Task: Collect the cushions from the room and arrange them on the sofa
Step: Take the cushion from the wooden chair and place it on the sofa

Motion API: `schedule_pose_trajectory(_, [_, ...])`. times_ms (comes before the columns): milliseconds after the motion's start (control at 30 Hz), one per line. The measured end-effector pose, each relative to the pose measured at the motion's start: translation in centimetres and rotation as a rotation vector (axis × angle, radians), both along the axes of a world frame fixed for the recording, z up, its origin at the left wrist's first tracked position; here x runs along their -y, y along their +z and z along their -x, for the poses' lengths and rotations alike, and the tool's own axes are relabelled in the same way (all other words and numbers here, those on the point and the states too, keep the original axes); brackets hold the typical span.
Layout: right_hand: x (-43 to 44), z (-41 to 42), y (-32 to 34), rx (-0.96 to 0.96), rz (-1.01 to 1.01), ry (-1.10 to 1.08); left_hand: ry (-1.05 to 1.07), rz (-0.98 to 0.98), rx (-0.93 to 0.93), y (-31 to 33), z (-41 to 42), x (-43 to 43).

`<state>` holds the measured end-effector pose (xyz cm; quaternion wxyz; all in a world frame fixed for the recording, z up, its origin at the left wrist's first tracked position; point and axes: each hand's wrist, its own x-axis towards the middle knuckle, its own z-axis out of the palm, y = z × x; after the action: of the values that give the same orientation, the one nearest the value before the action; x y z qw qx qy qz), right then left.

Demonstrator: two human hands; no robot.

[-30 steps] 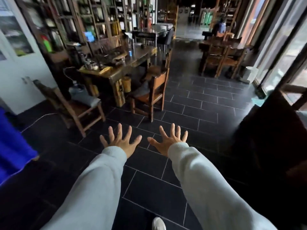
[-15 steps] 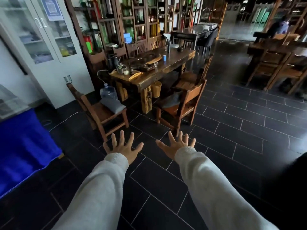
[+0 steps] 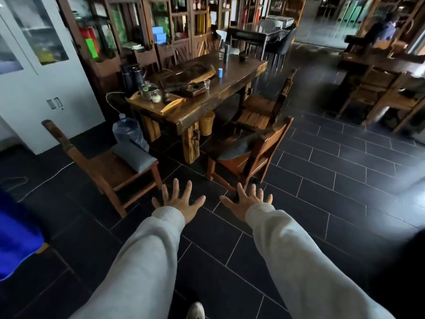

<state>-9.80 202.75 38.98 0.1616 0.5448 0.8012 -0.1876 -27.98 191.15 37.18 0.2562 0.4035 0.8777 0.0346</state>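
Observation:
A grey cushion (image 3: 134, 155) lies on the seat of a wooden chair (image 3: 99, 166) at the left. A second grey cushion (image 3: 239, 147) lies on the seat of another wooden chair (image 3: 259, 155) right of the table end. My left hand (image 3: 179, 202) and my right hand (image 3: 247, 201) are stretched out over the dark tiled floor, palms down, fingers spread, holding nothing. Both hands hover short of the two chairs, between them. No sofa is clearly in view.
A long wooden table (image 3: 220, 88) with tea ware stands behind the chairs, a water jug (image 3: 128, 134) and a small bin (image 3: 206, 123) beside it. Shelves and a white cabinet (image 3: 34, 72) line the left. Blue cloth (image 3: 16, 233) at far left. More tables and a seated person (image 3: 381, 31) far right.
The view has swung left and moved closer to the table and the two chairs. My hands have stayed spread and empty.

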Motion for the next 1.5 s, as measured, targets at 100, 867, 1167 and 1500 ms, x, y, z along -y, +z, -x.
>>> schedule_pose_trajectory(100, [-5.6,2.8,0.1,-0.01,-0.013,-0.039,-0.043,0.025,0.031,0.4,3.4,-6.5])
schedule_pose_trajectory(867, [-56.1,12.4,-9.5,-0.159,0.133,-0.239,-0.093,0.173,0.219,-10.3,10.4,-53.6])
schedule_pose_trajectory(1167, [-70.1,16.4,-17.9,-0.141,0.188,-0.293,0.326,0.162,0.642,-18.7,9.6,-67.7])
schedule_pose_trajectory(1500, [-87.1,16.8,-24.1,0.035,0.116,-0.344,0.486,0.343,0.798,-28.8,14.1,-77.5])
